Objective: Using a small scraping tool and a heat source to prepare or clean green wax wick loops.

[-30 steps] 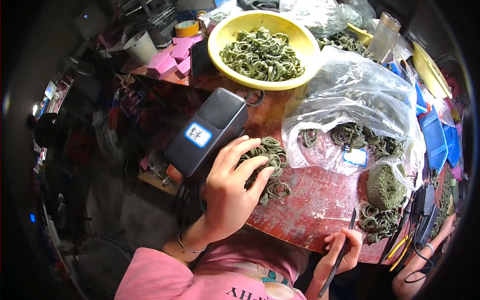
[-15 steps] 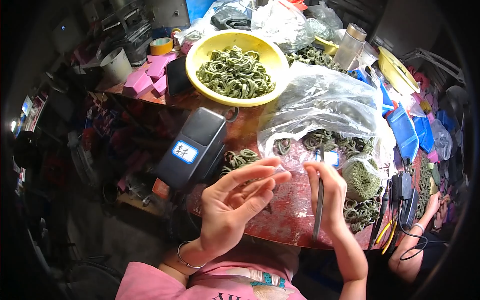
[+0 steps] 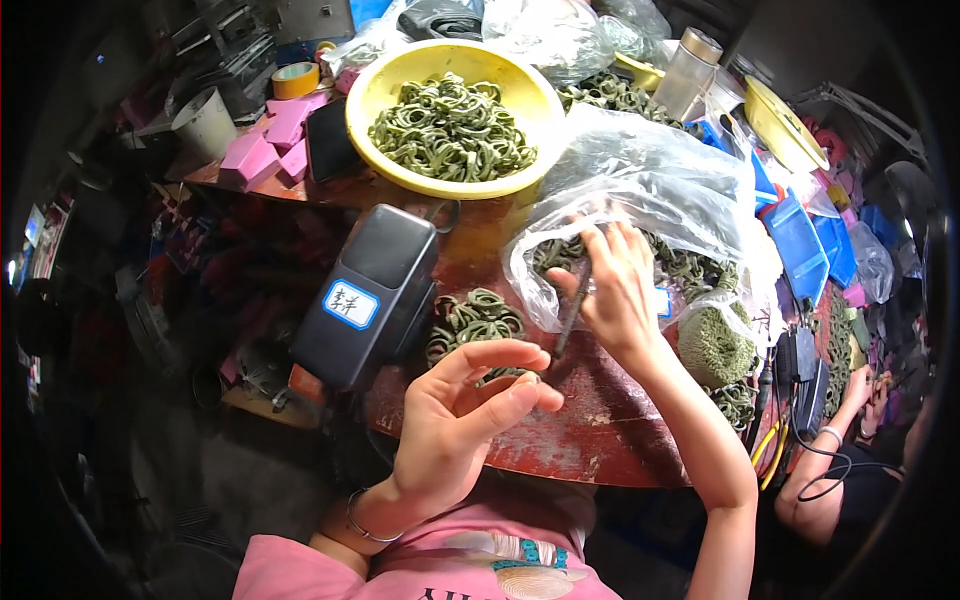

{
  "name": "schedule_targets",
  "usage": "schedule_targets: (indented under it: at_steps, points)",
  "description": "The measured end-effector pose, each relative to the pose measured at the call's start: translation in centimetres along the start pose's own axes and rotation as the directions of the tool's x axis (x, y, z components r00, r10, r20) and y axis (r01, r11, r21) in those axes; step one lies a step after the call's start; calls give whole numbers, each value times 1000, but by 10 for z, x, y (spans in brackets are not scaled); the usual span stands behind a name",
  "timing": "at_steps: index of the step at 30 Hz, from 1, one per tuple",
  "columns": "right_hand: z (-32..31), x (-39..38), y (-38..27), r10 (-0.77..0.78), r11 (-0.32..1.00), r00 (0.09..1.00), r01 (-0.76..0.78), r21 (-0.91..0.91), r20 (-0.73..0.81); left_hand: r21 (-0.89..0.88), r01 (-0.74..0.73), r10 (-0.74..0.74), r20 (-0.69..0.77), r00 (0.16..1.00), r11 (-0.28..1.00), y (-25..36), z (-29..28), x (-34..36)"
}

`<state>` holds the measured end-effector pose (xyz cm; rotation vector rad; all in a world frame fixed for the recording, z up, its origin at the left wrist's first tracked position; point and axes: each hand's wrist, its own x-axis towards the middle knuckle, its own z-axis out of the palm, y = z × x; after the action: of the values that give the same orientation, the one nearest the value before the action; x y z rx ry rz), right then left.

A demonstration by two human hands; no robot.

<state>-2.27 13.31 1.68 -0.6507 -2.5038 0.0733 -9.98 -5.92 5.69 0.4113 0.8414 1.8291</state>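
Observation:
My right hand (image 3: pixel 618 295) reaches into the mouth of a clear plastic bag (image 3: pixel 650 170), its fingers over a heap of green ring-shaped loops (image 3: pixel 562 254). A slim dark tool (image 3: pixel 571 316) is held in it, slanting down toward the table. Closer to me, my left hand (image 3: pixel 455 415) is raised with thumb and fingertips brought together; anything between them is too small to name. Just beyond it lies a pile of green loops (image 3: pixel 475 318) on the worn red table (image 3: pixel 560 440). A green coiled bundle (image 3: pixel 718 345) stands right of the bag's mouth.
A yellow bowl (image 3: pixel 455 185) of green loops stands at the back. Left of centre is a black box-shaped device (image 3: pixel 365 295) with a label. Pink blocks (image 3: pixel 248 160) and tape (image 3: pixel 295 80) lie far left. At right are blue bins (image 3: pixel 800 245), cables (image 3: pixel 805 380) and another person's arm (image 3: pixel 825 450).
My right hand has moved forward, away from me, into the bag's mouth, with the dark tool swinging to a slant. My left hand's fingers have drawn closer together. The view has shifted slightly.

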Motion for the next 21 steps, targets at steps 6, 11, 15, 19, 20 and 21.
schedule_targets:
  at_steps: [6, 11, 15, 19, 20, 21]
  points:
    - [14, 18, 7, -72, 997, 991, 72, 4, 114, -9, 20, -19, 47, 999, 1000, -7, 0, -1]
    - [0, 7, 26, -218, 975, 970, 221, -16, 106, 63, 220, -223, 42, 974, 973, -6, -1, -4]
    - [-27, -8, 35, -241, 970, 948, 242, 24, 206, 118, 272, -278, 38, 960, 955, -8, 0, -2]
    - [-62, -20, 29, -242, 970, 920, 236, 55, 307, 235, 222, -235, 30, 971, 946, -12, 3, -3]
    - [-70, -21, 26, -236, 971, 908, 227, 67, 346, 240, 225, -239, 28, 971, 944, -13, 4, -3]
    - [-79, -23, 23, -243, 968, 887, 247, 40, 393, 273, 205, -223, 36, 974, 940, -14, 4, -3]
